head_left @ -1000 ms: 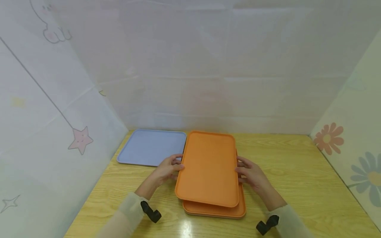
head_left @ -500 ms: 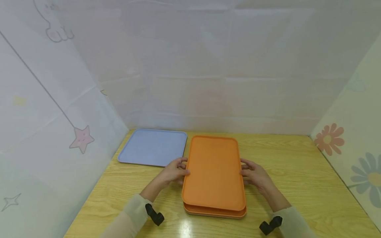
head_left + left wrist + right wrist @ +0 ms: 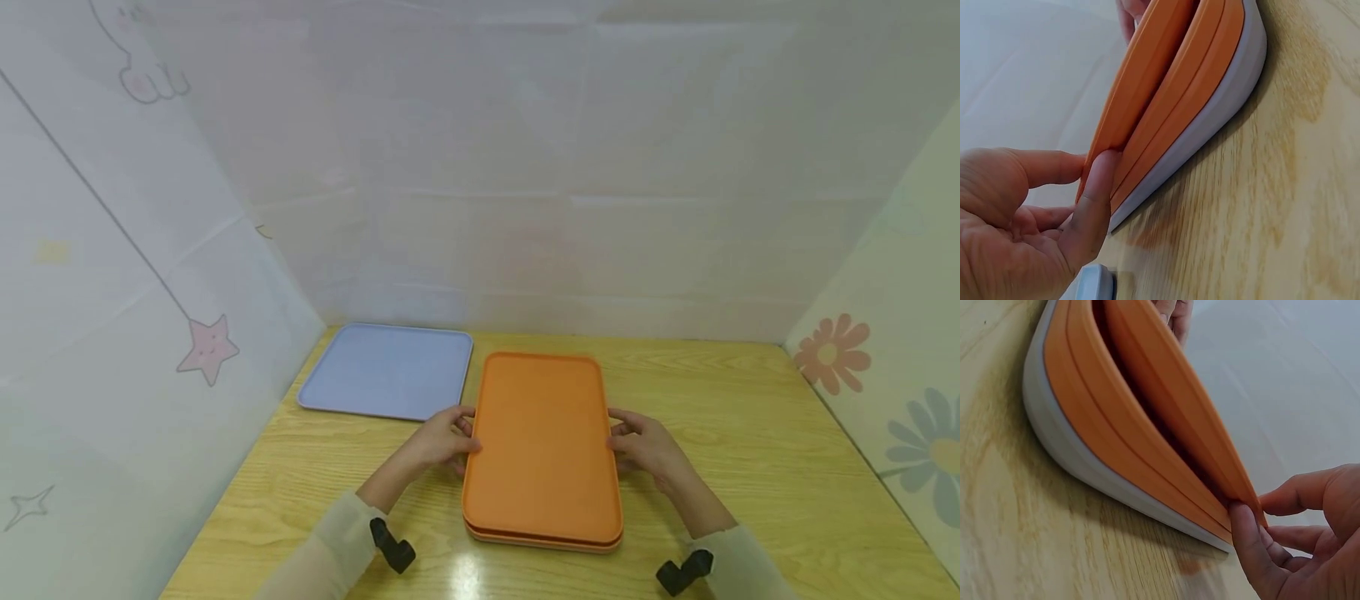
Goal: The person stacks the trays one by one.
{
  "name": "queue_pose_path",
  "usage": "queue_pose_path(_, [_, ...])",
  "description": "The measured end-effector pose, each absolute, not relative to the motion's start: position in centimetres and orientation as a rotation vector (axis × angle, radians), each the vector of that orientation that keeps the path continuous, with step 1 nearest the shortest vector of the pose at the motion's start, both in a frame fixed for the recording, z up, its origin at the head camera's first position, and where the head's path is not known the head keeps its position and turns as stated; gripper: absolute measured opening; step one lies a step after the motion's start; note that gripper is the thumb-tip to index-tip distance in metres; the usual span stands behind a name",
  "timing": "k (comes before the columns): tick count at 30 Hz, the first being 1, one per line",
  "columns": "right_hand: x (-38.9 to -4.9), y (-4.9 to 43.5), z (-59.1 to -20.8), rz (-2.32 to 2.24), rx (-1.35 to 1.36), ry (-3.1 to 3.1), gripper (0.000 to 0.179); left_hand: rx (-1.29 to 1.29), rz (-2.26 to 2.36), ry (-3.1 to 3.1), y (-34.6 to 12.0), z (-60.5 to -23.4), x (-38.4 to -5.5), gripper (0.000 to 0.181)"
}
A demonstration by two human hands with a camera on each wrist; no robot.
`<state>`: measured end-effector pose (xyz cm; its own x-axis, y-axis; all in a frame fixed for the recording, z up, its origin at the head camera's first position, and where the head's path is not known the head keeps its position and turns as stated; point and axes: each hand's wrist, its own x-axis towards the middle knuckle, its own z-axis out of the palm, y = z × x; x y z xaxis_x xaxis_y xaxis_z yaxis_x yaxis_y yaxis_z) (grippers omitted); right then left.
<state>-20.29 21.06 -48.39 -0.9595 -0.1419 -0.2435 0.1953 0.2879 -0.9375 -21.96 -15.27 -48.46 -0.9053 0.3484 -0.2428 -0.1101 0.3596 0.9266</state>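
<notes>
An orange rectangular tray (image 3: 543, 450) is held by its two long sides, the left hand (image 3: 438, 442) on one and the right hand (image 3: 648, 448) on the other. Each hand pinches the rim between thumb and fingers. In both wrist views a dark, narrowing gap separates this tray from the stack beneath. That stack has more orange trays (image 3: 1175, 103) nested together over a pale grey tray (image 3: 1066, 447) at the bottom. From the head view the held tray covers nearly all of the stack, lined up with it, and only the front rims show.
A blue tray (image 3: 386, 371) lies flat on the wooden table (image 3: 720, 417) at the back left, close to the left fingers. Patterned white sheeting (image 3: 480, 167) walls in the back and sides. A black wrist mount (image 3: 392, 546) sits on each sleeve.
Both hands have brought the orange tray toward the front and slightly right, lowering it over the stack. Its skewed overlap has become nearly aligned. The blue tray stays put.
</notes>
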Motion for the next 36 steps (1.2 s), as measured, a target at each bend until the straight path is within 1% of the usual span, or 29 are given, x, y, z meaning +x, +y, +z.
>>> queue_pose_path(13, [-20.3,21.0,-48.5,-1.614,0.086,2.354,0.065,0.249,1.452,2.311,-14.7,-47.6,-21.2,0.072])
queue_pose_path(26, [-20.8,21.4,-49.6,-1.660,0.024,2.238,0.074,0.255,1.461,2.293,-14.8,-48.1,-21.4,0.071])
queue_pose_path(36, [-20.7,21.4,-49.7,-1.669,0.035,2.235,0.075,0.241,1.490,2.242,-15.3,-48.8,-21.8,0.072])
